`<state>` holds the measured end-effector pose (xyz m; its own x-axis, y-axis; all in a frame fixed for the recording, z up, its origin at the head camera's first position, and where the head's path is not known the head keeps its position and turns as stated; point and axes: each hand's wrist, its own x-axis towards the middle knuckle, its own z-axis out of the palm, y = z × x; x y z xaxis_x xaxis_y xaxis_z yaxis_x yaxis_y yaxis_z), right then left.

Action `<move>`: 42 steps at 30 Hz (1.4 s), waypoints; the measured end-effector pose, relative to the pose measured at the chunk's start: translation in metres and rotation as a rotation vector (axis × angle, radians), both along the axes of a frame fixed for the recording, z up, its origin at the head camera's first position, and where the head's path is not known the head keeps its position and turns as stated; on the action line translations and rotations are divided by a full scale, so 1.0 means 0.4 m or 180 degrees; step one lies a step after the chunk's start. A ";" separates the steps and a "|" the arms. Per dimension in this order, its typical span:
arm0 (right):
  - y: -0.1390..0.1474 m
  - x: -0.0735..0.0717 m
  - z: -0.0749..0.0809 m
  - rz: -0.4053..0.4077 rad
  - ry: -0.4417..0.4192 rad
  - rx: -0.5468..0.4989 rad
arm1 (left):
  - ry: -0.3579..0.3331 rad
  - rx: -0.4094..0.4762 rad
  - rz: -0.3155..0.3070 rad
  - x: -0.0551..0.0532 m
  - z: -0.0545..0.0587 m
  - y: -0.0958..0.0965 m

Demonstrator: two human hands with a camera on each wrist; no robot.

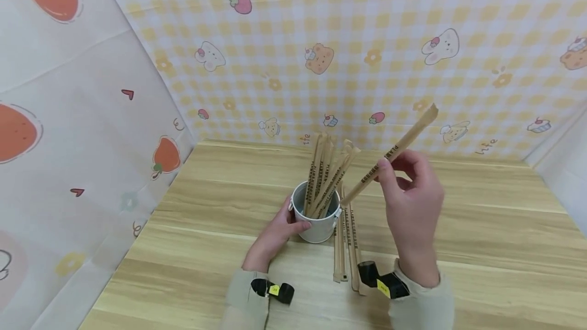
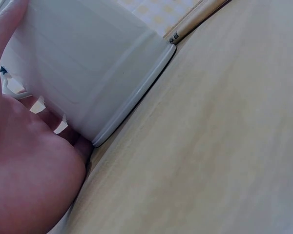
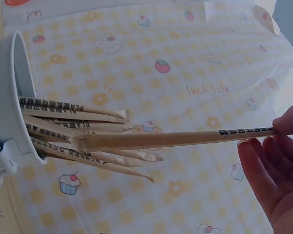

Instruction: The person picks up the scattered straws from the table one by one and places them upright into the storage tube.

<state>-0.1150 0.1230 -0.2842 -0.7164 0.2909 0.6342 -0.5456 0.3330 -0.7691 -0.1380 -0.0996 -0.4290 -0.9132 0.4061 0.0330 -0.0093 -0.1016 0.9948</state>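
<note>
Pinching one paper-wrapped straw [image 1: 408, 140] between thumb and fingers, the right hand [image 1: 415, 197] holds it at a slant, its grip closed near the wrapper's middle; the lower end is just beside the rim of the white bucket [image 1: 318, 230], though whether they touch I cannot tell. The left hand [image 1: 279, 228] has its grip curled round the bucket, which stands upright on the wood-grain counter [image 1: 220, 192]. Several bucket straws [image 1: 310, 182] lean inside, tops above the rim. More loose straws [image 1: 352, 248] lie on the counter beside it, before a yellow-checked cloth [image 1: 293, 29].
</note>
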 end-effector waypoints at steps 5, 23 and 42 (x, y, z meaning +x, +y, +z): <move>-0.009 -0.010 -0.013 0.0101 0.0029 -0.0002 | -0.0012 -0.0007 -0.0023 -0.004 -0.008 0.001; -0.025 -0.084 -0.115 0.0036 -0.0541 0.0891 | -0.0107 -0.0028 -0.0078 -0.004 -0.004 0.004; -0.028 -0.109 -0.156 0.0500 -0.1499 0.1762 | -0.0049 -0.0096 -0.0022 0.001 -0.001 -0.001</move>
<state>-0.1585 0.1117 -0.3464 -0.9555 -0.1103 0.2737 -0.2726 0.6849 -0.6757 -0.1377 -0.1000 -0.4294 -0.9108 0.4129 0.0065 -0.0253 -0.0714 0.9971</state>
